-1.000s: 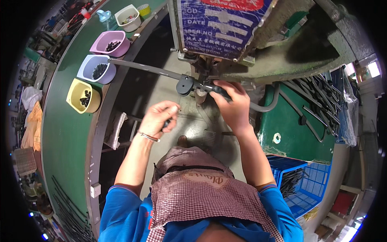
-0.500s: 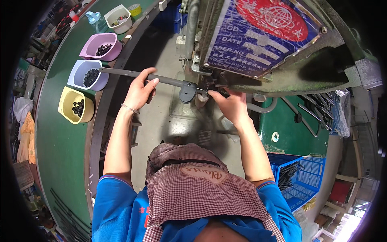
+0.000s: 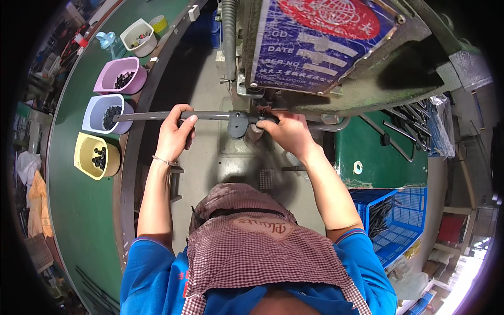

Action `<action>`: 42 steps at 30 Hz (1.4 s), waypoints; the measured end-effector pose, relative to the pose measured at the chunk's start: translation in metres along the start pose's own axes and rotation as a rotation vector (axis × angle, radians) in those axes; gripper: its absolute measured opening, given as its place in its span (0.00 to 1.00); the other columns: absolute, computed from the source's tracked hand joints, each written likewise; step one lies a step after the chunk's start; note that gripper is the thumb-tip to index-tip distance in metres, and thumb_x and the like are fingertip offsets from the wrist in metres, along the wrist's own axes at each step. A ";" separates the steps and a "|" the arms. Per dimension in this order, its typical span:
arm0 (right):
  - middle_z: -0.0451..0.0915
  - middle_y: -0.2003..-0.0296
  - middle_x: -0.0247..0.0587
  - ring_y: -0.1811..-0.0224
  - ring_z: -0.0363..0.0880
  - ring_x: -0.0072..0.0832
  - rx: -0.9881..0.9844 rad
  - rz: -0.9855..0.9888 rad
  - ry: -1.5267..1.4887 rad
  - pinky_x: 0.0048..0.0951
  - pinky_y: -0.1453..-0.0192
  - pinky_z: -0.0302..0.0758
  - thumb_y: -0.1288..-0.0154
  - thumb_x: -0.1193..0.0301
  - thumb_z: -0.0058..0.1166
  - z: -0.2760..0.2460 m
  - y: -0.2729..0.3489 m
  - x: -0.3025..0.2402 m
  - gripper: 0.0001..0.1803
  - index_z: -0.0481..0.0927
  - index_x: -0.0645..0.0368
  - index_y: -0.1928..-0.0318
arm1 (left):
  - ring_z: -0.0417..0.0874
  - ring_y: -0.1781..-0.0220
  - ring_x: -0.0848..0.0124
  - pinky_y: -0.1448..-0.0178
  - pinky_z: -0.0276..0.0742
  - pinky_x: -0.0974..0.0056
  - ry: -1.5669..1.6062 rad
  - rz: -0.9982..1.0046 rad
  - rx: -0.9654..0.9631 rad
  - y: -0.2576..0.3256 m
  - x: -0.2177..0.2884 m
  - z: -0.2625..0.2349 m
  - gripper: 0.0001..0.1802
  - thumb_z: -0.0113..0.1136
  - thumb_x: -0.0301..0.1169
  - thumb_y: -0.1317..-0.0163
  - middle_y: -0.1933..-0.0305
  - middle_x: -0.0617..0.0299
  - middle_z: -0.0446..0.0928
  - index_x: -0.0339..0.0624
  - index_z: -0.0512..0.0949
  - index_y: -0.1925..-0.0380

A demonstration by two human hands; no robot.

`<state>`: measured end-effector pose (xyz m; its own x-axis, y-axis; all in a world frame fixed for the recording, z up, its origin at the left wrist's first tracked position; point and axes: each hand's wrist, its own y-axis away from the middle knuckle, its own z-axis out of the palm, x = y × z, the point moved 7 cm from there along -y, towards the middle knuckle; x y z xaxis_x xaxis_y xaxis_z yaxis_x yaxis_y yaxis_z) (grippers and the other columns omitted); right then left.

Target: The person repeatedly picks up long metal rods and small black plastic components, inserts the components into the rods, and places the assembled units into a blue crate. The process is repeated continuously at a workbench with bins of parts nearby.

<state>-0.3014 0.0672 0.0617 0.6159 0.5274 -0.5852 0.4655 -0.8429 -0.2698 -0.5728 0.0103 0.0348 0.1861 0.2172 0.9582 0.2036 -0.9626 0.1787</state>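
A long grey metal tube [image 3: 210,116] lies almost level across the view, its right end bent into a curve. My left hand [image 3: 175,135] is closed round its left part, thumb on the near side. A dark plastic bracket [image 3: 238,126] sits around the tube between my hands. My right hand [image 3: 290,133] grips the tube just right of this bracket, beneath the machine's head; some of its fingers are hidden behind the tube. A pale cylindrical support [image 3: 254,132] of the machine [image 3: 362,100] stands under the tube by my right thumb.
At left, a green bench [image 3: 79,205] bears yellow [image 3: 82,163], blue [image 3: 92,113], pink [image 3: 102,77] and white [image 3: 128,38] bins of small parts. A green table [image 3: 388,170] at right holds bent tubes [image 3: 407,126]. Below it stands a blue crate [image 3: 404,231].
The tube has swung from a slant to nearly level, its left end coming nearer to me with my left hand. Both hands keep their grip. The whole view has shifted slightly.
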 end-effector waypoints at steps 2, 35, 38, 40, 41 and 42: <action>0.80 0.41 0.46 0.38 0.76 0.46 -0.080 0.111 0.004 0.41 0.33 0.72 0.34 0.57 0.62 0.003 0.003 0.012 0.26 0.78 0.51 0.38 | 0.67 0.85 0.81 0.82 0.61 0.70 0.000 0.006 -0.012 0.000 -0.002 0.001 0.08 0.58 0.30 0.27 0.81 0.68 0.72 0.44 0.74 0.51; 0.86 0.53 0.40 0.45 0.80 0.39 0.080 0.005 0.283 0.39 0.36 0.68 0.41 0.58 0.65 -0.057 0.040 0.027 0.20 0.87 0.46 0.47 | 0.67 0.85 0.81 0.84 0.60 0.71 0.047 0.023 -0.058 -0.006 -0.012 0.000 0.12 0.58 0.31 0.27 0.80 0.68 0.73 0.44 0.73 0.46; 0.85 0.50 0.41 0.42 0.78 0.40 0.057 0.026 0.275 0.41 0.33 0.67 0.42 0.61 0.67 -0.056 0.039 0.027 0.21 0.87 0.47 0.47 | 0.66 0.86 0.81 0.84 0.59 0.71 0.046 0.037 -0.054 -0.006 -0.013 -0.001 0.12 0.58 0.30 0.27 0.80 0.68 0.73 0.45 0.73 0.46; 0.85 0.50 0.41 0.41 0.78 0.42 0.063 0.022 0.251 0.42 0.32 0.67 0.44 0.63 0.68 -0.056 0.039 0.029 0.21 0.87 0.46 0.48 | 0.67 0.85 0.80 0.83 0.61 0.73 0.025 0.025 -0.061 -0.004 -0.010 -0.001 0.11 0.58 0.32 0.26 0.79 0.68 0.74 0.46 0.74 0.46; 0.85 0.50 0.41 0.41 0.78 0.42 0.068 0.017 0.252 0.42 0.32 0.67 0.43 0.63 0.68 -0.056 0.039 0.029 0.20 0.87 0.46 0.48 | 0.67 0.85 0.81 0.83 0.60 0.72 0.027 0.028 -0.060 -0.004 -0.008 -0.001 0.12 0.58 0.31 0.26 0.80 0.68 0.74 0.46 0.74 0.46; 0.85 0.49 0.41 0.41 0.77 0.42 0.069 0.010 0.252 0.42 0.32 0.67 0.43 0.63 0.68 -0.056 0.039 0.028 0.20 0.88 0.45 0.48 | 0.66 0.86 0.81 0.84 0.59 0.72 0.032 0.029 -0.058 -0.004 -0.009 -0.001 0.12 0.59 0.31 0.27 0.80 0.68 0.73 0.46 0.74 0.46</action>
<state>-0.2297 0.0551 0.0776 0.7635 0.5211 -0.3814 0.4189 -0.8491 -0.3217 -0.5764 0.0118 0.0255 0.1604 0.1849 0.9696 0.1424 -0.9764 0.1627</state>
